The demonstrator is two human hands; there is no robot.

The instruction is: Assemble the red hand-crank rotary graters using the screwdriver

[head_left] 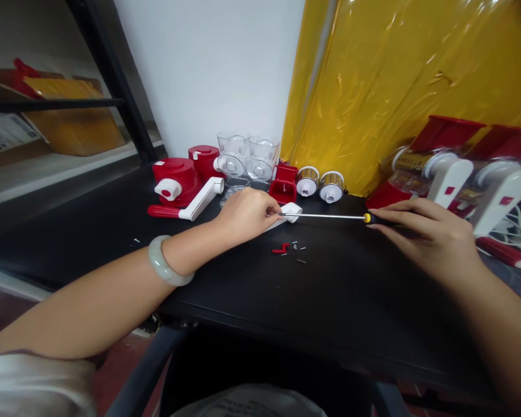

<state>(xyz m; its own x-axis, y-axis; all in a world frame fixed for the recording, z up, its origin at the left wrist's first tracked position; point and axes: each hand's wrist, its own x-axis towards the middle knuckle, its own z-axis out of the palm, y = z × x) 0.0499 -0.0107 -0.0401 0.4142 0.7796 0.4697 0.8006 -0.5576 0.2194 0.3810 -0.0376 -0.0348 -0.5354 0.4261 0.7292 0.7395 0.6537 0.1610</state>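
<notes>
A long-shafted screwdriver (325,216) lies level above the black table, pointing left. Its black and yellow handle is pinched in the fingers of my right hand (434,231). At the other end, my left hand (249,214) is closed, with thumb and forefinger together at the tip; anything smaller held there is hidden. Behind the shaft lies a white crank arm (292,212), partly covered by my left hand. Below the shaft, a small red part (280,249) rests on the table among several loose screws (301,260).
Red housings (180,179), a red-handled crank (186,205), clear hoppers (260,156) and grater drums (331,186) stand along the back. Assembled rotary graters (447,162) stand at the right by the yellow-wrapped panel (373,87). A shelf (56,104) is at the left.
</notes>
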